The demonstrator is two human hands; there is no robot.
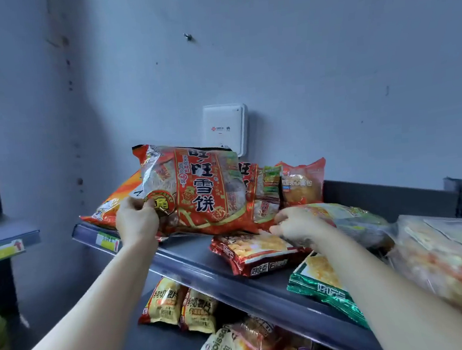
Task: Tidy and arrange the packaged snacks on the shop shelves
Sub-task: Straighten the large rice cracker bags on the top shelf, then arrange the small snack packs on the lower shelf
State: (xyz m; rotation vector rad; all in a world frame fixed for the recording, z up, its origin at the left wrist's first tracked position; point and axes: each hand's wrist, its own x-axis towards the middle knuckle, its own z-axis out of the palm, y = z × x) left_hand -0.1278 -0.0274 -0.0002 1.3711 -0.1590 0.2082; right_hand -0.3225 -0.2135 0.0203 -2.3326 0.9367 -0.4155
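While the left hand (137,219) and right hand (298,227) grip the lower corners of the red cracker bag (197,189) on the top shelf (192,252), positioning appears in hand, and the next move likely calls for seating it upright.

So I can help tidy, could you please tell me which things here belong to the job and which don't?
Job: big red cracker bag, gripped by left hand and right hand; red chip bag; green chip bag; shelf.
Idle: white wall box; wall screw.
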